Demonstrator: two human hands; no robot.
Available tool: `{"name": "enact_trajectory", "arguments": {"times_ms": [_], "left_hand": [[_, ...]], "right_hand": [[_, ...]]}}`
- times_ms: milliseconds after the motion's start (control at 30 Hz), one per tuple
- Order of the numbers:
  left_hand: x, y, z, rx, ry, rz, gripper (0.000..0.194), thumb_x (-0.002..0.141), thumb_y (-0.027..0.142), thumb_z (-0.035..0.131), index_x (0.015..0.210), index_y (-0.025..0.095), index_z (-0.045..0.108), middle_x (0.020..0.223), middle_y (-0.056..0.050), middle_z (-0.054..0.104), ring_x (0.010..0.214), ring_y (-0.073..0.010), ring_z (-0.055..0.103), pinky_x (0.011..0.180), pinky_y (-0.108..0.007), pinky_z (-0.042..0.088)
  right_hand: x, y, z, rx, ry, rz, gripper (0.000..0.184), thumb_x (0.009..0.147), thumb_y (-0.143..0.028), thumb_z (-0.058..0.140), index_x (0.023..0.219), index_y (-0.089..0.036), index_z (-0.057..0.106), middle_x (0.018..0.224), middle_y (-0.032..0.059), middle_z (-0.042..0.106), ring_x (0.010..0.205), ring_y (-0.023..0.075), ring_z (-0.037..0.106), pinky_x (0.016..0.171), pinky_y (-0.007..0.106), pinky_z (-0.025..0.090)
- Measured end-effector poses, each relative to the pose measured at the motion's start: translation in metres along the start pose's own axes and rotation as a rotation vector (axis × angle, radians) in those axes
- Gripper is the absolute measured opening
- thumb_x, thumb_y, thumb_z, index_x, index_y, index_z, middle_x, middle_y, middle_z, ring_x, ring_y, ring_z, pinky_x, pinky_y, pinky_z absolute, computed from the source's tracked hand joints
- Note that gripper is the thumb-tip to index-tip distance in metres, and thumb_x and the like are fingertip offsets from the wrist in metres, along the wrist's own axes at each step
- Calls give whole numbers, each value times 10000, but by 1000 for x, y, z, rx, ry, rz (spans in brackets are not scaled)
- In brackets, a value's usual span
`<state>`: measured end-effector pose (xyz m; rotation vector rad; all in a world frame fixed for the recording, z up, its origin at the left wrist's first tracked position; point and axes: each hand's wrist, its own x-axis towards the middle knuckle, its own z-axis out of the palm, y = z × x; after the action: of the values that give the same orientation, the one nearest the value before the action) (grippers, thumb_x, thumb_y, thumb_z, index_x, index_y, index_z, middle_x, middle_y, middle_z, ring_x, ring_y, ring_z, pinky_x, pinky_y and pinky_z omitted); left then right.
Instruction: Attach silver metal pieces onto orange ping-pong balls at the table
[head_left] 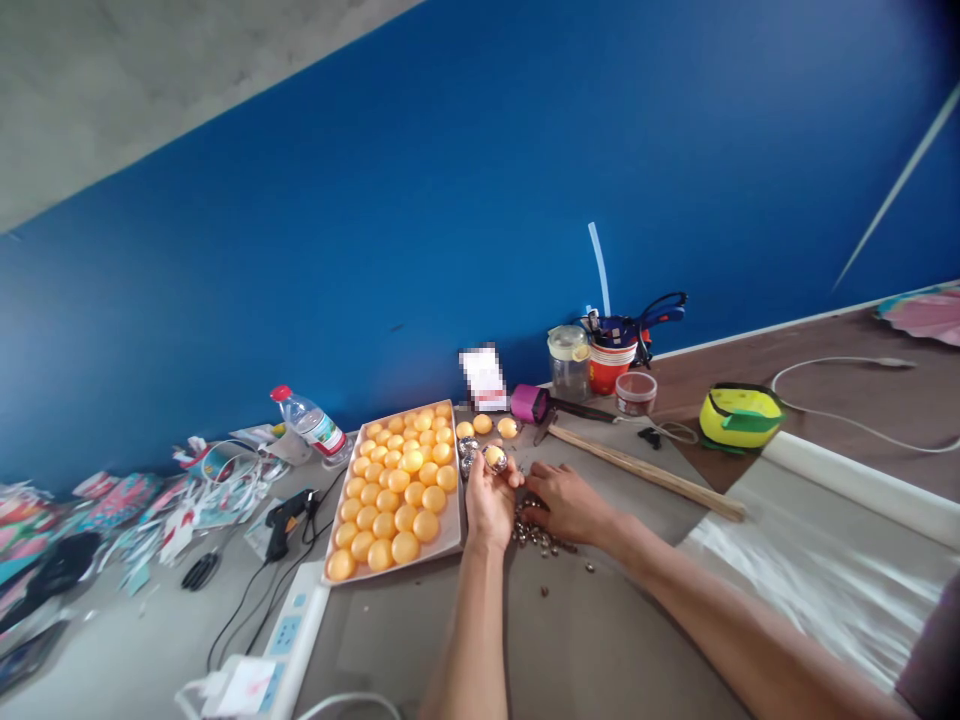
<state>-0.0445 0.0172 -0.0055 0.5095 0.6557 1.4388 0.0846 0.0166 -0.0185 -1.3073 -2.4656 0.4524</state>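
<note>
My left hand (491, 505) is closed around an orange ball (494, 455), palm up. Shiny silver pieces cover part of the ball's surface. Close by on the right, my right hand (562, 500) reaches down over a pile of small shiny metal pieces (536, 538), its fingers bent and apart; the fingertips are partly hidden. Silver-covered balls (468, 448) sit just behind my left hand. Plain orange balls (507, 428) lie on the table past them. To the left, a shallow box (460, 535) holds many more orange balls.
A wooden-handled hammer (645, 470) lies right of my hands. Behind stand a lidded jar (568, 365), a red cup (611, 368) with tools and a purple roll (530, 403). On the left are a bottle (311, 425), glue gun (285, 525) and power strip (289, 640). Plastic film (780, 540) covers the right.
</note>
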Motion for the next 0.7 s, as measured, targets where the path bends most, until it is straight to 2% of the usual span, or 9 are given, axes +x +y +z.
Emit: {"name": "enact_trajectory", "arguments": {"times_ms": [167,233,400,567,633,700], "left_hand": [[0,0,-1,-18,6,-5,313,802,430,563,965,165,588,650,-9,532,511,-99,453,596,-251,407],[-1,1,-1,-25,7,-9,304,802,424,565,964,168,586,647,-5,532,513,-98,457,599,-248,408],[-1,2,1,-43,7,-4,283,803,408,566,954,170,589,634,-1,535,506,-99,457,595,-249,410],[1,2,1,-47,48,21,272,789,394,590,940,168,599,634,-5,548,514,-103,471,540,-227,373],[3,1,0,-37,67,25,271,790,387,591,939,161,605,638,-9,559,519,-106,480,560,-237,387],[3,0,-1,-29,59,3,282,791,393,591,939,155,612,638,-12,563,523,-108,487,577,-249,400]], "right_hand": [[3,-11,7,15,-12,-7,163,811,-194,502,898,-166,637,960,94,639,868,201,579,761,298,370],[4,-14,11,36,10,9,184,833,-153,452,864,-159,633,943,94,652,834,191,584,751,296,373],[5,-11,11,134,60,9,196,824,-131,445,756,-165,626,853,74,653,768,170,583,746,295,376],[9,7,5,518,320,54,120,723,-116,491,693,-180,588,809,37,632,776,156,577,728,275,397],[12,13,5,745,375,148,74,719,-155,501,695,-180,567,701,11,608,641,132,548,615,249,395],[15,15,4,977,383,235,54,734,-223,527,707,-181,550,582,-28,546,499,100,462,503,229,341]]}}
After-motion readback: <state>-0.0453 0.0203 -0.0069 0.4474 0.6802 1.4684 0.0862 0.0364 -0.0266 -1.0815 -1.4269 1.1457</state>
